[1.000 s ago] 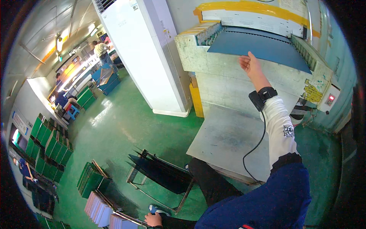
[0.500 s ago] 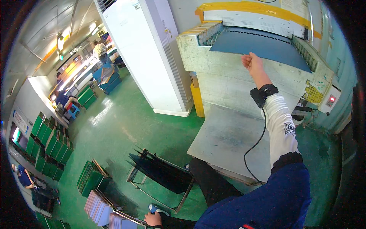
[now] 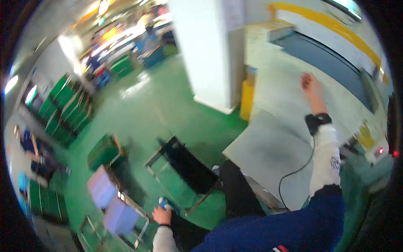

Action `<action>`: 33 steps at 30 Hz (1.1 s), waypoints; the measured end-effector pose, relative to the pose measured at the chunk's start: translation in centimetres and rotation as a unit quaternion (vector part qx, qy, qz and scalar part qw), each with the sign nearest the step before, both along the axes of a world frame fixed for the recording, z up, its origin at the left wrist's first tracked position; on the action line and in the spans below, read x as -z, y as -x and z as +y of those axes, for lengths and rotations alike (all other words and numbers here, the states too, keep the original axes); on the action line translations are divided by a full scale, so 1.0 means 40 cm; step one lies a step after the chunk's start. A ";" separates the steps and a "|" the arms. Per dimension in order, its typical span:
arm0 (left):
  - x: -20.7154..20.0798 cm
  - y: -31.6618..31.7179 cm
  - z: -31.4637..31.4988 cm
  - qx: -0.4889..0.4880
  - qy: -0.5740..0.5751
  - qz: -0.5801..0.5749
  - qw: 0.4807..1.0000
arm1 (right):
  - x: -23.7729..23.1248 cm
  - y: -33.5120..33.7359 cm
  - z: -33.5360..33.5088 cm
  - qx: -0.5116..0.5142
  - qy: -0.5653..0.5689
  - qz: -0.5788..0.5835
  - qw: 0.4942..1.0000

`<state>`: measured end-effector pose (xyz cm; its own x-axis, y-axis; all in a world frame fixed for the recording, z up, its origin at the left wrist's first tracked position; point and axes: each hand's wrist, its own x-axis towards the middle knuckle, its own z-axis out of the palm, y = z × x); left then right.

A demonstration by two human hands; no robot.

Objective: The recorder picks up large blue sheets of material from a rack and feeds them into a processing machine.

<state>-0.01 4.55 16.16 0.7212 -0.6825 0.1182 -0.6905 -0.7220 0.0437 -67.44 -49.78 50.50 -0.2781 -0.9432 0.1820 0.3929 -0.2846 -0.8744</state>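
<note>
Head view: at the upper right, my right hand (image 3: pixel 311 86) hangs just below the near edge of the blue sheet (image 3: pixel 325 63), which lies on the pale machine (image 3: pixel 277 80). Its fingers look loosely curled; blur hides whether they hold anything. Lower left of centre, my left hand (image 3: pixel 162 215) rests on my leg (image 3: pixel 189 230), how wide its fingers are I cannot tell. Near it, dark sheets (image 3: pixel 191 168) stand in a metal rack (image 3: pixel 203 198). My white sleeve (image 3: pixel 324 145) bears a dark mark (image 3: pixel 335 163), too blurred to read.
</note>
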 end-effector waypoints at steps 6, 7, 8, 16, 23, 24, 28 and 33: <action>-0.075 0.054 -0.043 -0.068 0.005 0.027 0.997 | 0.168 -0.107 0.052 -0.082 -0.147 -0.014 0.986; -0.084 0.055 -0.037 -0.089 0.001 0.041 0.995 | 0.201 -0.158 0.043 -0.111 -0.160 -0.009 0.981; -0.085 0.051 -0.028 -0.087 0.000 0.049 0.995 | 0.240 -0.202 0.036 -0.134 -0.172 -0.005 0.976; -0.092 0.038 -0.013 -0.121 0.018 0.067 0.990 | 0.486 -0.646 0.126 -0.351 -0.268 0.024 0.897; -0.106 0.021 -0.007 -0.146 0.018 0.079 0.986 | 0.619 -1.006 0.411 -0.485 -0.351 0.138 0.789; -0.106 0.017 0.001 -0.150 0.017 0.081 0.985 | 0.634 -1.039 0.454 -0.508 -0.352 0.152 0.772; -0.093 0.007 0.011 -0.157 0.024 0.077 0.984 | 0.680 -1.108 0.557 -0.557 -0.332 0.249 0.720; -0.105 -0.002 0.008 -0.171 0.000 0.125 0.977 | 0.745 -1.102 0.558 -0.493 -0.240 0.434 0.715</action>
